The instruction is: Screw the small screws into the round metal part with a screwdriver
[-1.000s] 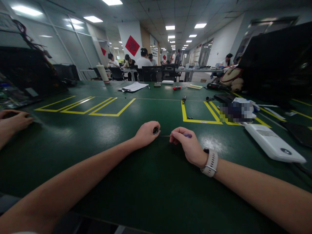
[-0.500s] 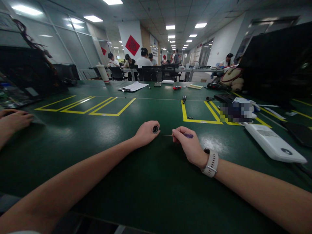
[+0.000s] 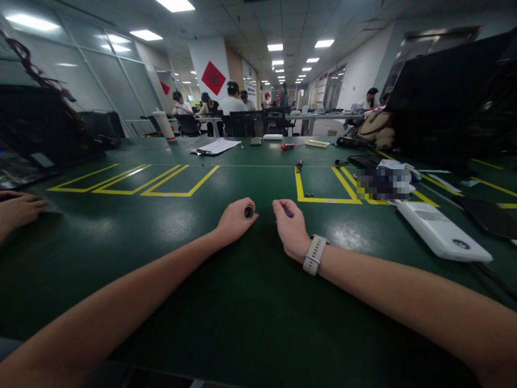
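My left hand point(image 3: 234, 220) is closed around a short, dark round part with a metallic rim point(image 3: 249, 213), its open end facing me. Across a small gap, my right hand point(image 3: 290, 226) is closed on a small screwdriver point(image 3: 289, 213). Only a bit of its purple handle shows inside the curled fingers; its thin shaft cannot be made out now. Beyond my right hand, a small metal cylindrical part point(image 3: 299, 164) stands by the yellow tape, and some tiny dark pieces point(image 3: 309, 195) lie inside the taped outline.
A red-and-black screwdriver point(image 3: 288, 146), clipboard papers point(image 3: 218, 145) and a white cup point(image 3: 165, 126) are along the far side. At right lie a white power bank-like device point(image 3: 442, 229) and a dark monitor point(image 3: 440, 102). Another person's hand point(image 3: 20, 210) rests at the left edge.
My right hand has turned, so the screwdriver's shaft no longer shows and its handle is mostly covered. The whole view has shifted slightly; my left hand still grips the round part.
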The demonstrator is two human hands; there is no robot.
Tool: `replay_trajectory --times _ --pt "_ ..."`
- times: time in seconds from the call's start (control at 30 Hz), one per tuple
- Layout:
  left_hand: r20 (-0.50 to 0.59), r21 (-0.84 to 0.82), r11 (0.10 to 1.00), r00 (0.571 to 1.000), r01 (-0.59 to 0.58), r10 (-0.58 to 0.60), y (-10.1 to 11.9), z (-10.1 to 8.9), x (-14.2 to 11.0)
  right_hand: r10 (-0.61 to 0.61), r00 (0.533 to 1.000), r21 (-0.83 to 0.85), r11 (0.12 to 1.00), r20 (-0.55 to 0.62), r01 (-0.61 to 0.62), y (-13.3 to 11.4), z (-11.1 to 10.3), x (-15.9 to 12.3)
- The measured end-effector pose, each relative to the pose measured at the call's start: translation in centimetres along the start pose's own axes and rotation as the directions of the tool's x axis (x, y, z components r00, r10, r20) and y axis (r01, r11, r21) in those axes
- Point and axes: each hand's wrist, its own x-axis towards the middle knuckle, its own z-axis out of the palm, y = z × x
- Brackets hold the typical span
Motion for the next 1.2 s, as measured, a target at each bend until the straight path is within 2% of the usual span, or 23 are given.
replay_trajectory --times 0.1,0.17,0.37,0.47,0.63,0.8,0.87,0.93,1.0,1.07,1.1,1.13,1.2 --pt "0.005 -0.027 1.000 1.000 -0.013 0.013 -0.2 -0.1 0.0 -0.014 0.999 0.053 0.999 -0.033 0.015 -0.4 1.1 0.6" --pt "0.014 -0.036 0.999 0.999 -0.029 0.029 -0.3 -0.1 -0.1 -0.043 0.999 0.083 0.996 -0.006 0.043 -1.2 0.9 0.8" --pt "0.031 -0.154 0.971 0.981 -0.184 0.191 -0.6 0.0 0.0 -0.110 0.967 0.116 0.990 0.231 0.085 -3.0 -2.7 -0.4" --pt "0.079 -0.215 0.959 0.975 -0.186 0.207 -0.4 0.0 -0.1 -0.123 0.932 0.029 0.992 0.340 0.120 -2.8 -3.9 -1.1" --pt "0.158 -0.216 0.963 0.967 -0.163 0.200 0.1 -0.1 -0.4 -0.145 0.887 -0.153 0.961 0.438 0.233 -3.0 -4.0 -1.5" --pt "0.164 -0.092 0.976 0.964 -0.195 0.208 0.3 -0.1 -0.5 -0.220 0.821 -0.353 0.821 0.527 0.448 -3.4 -3.6 -2.1" --pt "0.166 -0.036 0.977 0.963 -0.210 0.213 0.3 -0.1 -0.6 -0.232 0.811 -0.378 0.793 0.538 0.477 -3.4 -3.5 -2.3" --pt "0.169 0.006 0.975 0.961 -0.223 0.219 0.3 -0.1 -0.7 -0.167 0.837 -0.324 0.869 0.520 0.375 -3.4 -3.5 -2.3" --pt "0.165 0.022 0.973 0.960 -0.232 0.225 0.3 -0.2 -0.8 -0.033 0.879 -0.182 0.974 0.476 0.135 -3.3 -3.5 -2.0" --pt "0.157 0.016 0.972 0.960 -0.236 0.231 0.3 -0.2 -0.8 0.109 0.889 -0.019 0.993 0.444 -0.112 -3.2 -3.6 -1.7" --pt "0.148 0.007 0.971 0.961 -0.238 0.234 0.2 -0.2 -0.8 0.155 0.888 0.039 0.981 0.432 -0.191 -3.1 -3.6 -1.6" --pt "0.140 -0.003 0.971 0.961 -0.239 0.237 0.2 -0.2 -0.8 0.183 0.889 0.073 0.970 0.420 -0.233 -3.0 -3.6 -1.6" --pt "0.123 -0.018 0.972 0.964 -0.235 0.236 0.1 -0.2 -0.8 0.177 0.901 0.090 0.969 0.396 -0.230 -2.9 -3.5 -1.6"
